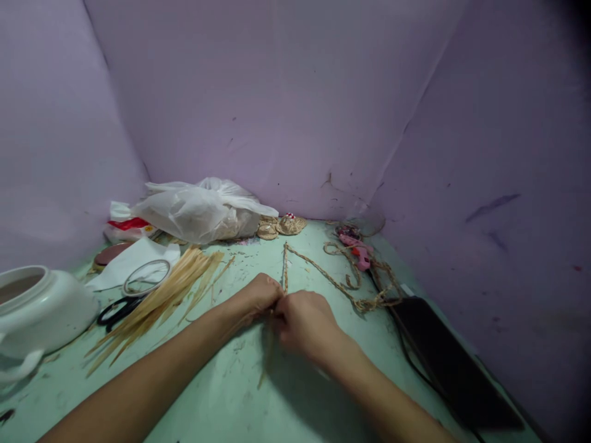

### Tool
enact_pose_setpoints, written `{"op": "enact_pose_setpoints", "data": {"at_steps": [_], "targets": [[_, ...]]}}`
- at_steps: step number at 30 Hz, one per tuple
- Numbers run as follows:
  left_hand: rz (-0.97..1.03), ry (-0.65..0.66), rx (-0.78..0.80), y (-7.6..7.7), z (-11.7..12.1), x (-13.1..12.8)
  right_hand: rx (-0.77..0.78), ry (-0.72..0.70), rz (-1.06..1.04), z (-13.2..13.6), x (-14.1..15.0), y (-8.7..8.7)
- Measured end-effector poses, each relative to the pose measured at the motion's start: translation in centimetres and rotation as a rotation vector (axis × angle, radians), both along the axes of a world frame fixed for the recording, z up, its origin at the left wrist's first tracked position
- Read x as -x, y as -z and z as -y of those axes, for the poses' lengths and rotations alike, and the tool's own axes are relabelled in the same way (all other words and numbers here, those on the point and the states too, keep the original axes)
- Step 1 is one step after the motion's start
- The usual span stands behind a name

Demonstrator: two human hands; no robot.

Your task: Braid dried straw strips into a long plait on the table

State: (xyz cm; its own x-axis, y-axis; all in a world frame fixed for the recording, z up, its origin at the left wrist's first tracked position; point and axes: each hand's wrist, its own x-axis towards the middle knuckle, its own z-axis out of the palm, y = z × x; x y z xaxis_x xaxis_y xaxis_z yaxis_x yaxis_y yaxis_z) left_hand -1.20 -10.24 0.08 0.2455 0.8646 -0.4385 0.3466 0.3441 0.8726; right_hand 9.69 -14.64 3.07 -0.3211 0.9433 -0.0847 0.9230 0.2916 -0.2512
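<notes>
My left hand (263, 294) and my right hand (305, 319) meet over the middle of the green table, fingers pinched together at the near end of a braided straw cord (285, 267). The cord runs straight away from my fingers, bends sharply at the back, then slants right towards a loose tangle of braid (369, 303). Beneath my hands, thin loose straw strands (266, 360) hang towards me. The exact grip point is hidden by my knuckles. To the left lies a fan of flat dry straw strips (178, 283), partly over black-handled scissors (117, 311).
At the left edge is a white pot (55, 307). Behind the straw are a pale ring (148, 277), white paper (133, 261) and a plastic bag (198, 212). Small woven straw hats (290, 226) lie by the wall. Rightward are a pink glue gun (360, 251) and a black slab (452, 363).
</notes>
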Motion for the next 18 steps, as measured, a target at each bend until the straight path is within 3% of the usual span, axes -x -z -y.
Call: {"op": "enact_pose_setpoints", "data": {"at_steps": [2, 4, 6, 9, 11, 15, 18], "targets": [[0.013, 0.048, 0.025, -0.3, -0.1, 0.3, -0.024, 0.076, -0.249, -1.2, -1.5, 0.0], [0.048, 0.103, 0.054, -0.6, -0.2, 0.7, -0.053, 0.304, -0.522, -2.6, -2.7, 0.3], [0.099, 0.144, 0.066, -0.6, -0.3, 0.9, 0.148, 0.43, -0.752, -3.5, -3.2, 0.9], [0.139, 0.167, 0.039, -0.3, -0.4, 1.0, 0.562, 0.428, -1.004, -3.7, -2.5, 1.8], [0.116, 0.172, 0.028, -0.1, -0.4, 0.9, 0.642, 0.388, -1.023, -3.4, -1.9, 2.4], [-0.057, 0.184, -0.017, -0.5, -0.3, 0.6, 0.483, 0.389, -0.902, -3.5, -1.6, 3.5], [-0.279, 0.212, -0.105, -0.9, -0.4, 1.0, 0.477, 0.392, -0.84, -3.9, -1.9, 4.0]]}}
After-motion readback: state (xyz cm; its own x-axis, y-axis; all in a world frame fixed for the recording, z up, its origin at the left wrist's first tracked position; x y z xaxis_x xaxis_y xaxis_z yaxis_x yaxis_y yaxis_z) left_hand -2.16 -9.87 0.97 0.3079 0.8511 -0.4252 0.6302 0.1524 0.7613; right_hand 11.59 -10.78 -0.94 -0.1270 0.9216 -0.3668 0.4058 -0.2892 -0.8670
